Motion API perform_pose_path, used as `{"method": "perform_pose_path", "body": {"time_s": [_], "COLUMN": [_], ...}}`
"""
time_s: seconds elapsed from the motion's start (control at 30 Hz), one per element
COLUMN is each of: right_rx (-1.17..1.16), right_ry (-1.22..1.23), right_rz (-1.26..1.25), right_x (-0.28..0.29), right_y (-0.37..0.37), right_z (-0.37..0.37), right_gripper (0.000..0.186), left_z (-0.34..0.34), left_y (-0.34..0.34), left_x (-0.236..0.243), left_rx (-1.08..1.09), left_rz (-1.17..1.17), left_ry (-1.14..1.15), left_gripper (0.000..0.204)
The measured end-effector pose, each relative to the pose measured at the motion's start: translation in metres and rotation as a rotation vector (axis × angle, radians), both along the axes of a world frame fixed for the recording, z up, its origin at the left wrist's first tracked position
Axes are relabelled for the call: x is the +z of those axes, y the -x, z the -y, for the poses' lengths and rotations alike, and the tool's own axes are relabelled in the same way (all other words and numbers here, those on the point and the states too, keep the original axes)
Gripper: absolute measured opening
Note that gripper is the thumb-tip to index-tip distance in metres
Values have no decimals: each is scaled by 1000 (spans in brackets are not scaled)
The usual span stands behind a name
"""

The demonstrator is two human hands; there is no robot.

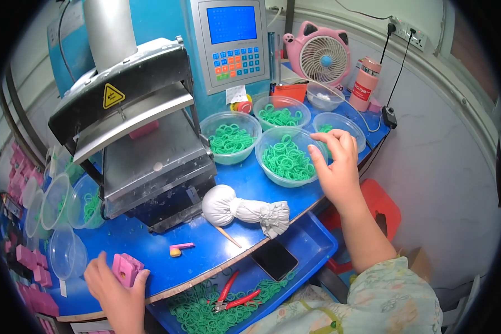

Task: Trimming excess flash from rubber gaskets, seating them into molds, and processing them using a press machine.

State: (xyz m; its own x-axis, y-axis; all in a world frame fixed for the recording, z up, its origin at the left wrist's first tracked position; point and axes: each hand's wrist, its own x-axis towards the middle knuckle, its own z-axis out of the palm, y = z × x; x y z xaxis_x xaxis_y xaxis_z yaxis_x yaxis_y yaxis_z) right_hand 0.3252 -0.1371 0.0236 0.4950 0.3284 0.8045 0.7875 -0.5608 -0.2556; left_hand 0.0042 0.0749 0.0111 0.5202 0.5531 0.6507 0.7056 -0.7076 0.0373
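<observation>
My left hand [117, 289] is wrapped round a pink block [127, 268] with a hole in its face, at the blue table's [206, 253] front left. Raised at the right, my right hand [339, 164] has its thumb and forefinger apart, with nothing visible between them. It is beside a clear bowl [281, 181] of green rings [286, 157] and partly covers another bowl [357, 129] behind. A small pink-handled tool with a yellowish end [176, 251] lies right of the block. Past it are a white cloth pouch [245, 210] tied round the middle and a thin wooden stick [226, 235].
A press [150, 156] with a raised hood fills the left middle, its control panel [231, 44] behind. Several clear bowls stand at the far left. Below the edge, a blue drawer [320, 242] holds green rings, red-handled cutters [234, 300] and a phone [274, 259]. A pink fan [323, 58] stands at the back.
</observation>
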Motion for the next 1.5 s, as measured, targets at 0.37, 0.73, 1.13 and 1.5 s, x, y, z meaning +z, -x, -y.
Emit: {"method": "perform_pose_path", "body": {"time_s": [0.37, 0.73, 1.13, 1.5], "right_rx": [1170, 1595, 1492, 1471], "right_ry": [179, 187, 228, 229], "right_rz": [2, -537, -677, -482], "right_x": [-3, -48, -44, -33], "right_y": [132, 190, 174, 159], "right_z": [-49, -46, -78, -75], "right_gripper": [47, 28, 35, 32], "left_z": [61, 54, 71, 66], "left_y": [-1, 13, 18, 27], "left_x": [-13, -43, -54, -38], "left_rx": [-716, -847, -874, -744], "left_rz": [864, 1329, 918, 269], "left_ry": [1329, 1787, 1696, 1049], "left_gripper": [37, 29, 54, 35]}}
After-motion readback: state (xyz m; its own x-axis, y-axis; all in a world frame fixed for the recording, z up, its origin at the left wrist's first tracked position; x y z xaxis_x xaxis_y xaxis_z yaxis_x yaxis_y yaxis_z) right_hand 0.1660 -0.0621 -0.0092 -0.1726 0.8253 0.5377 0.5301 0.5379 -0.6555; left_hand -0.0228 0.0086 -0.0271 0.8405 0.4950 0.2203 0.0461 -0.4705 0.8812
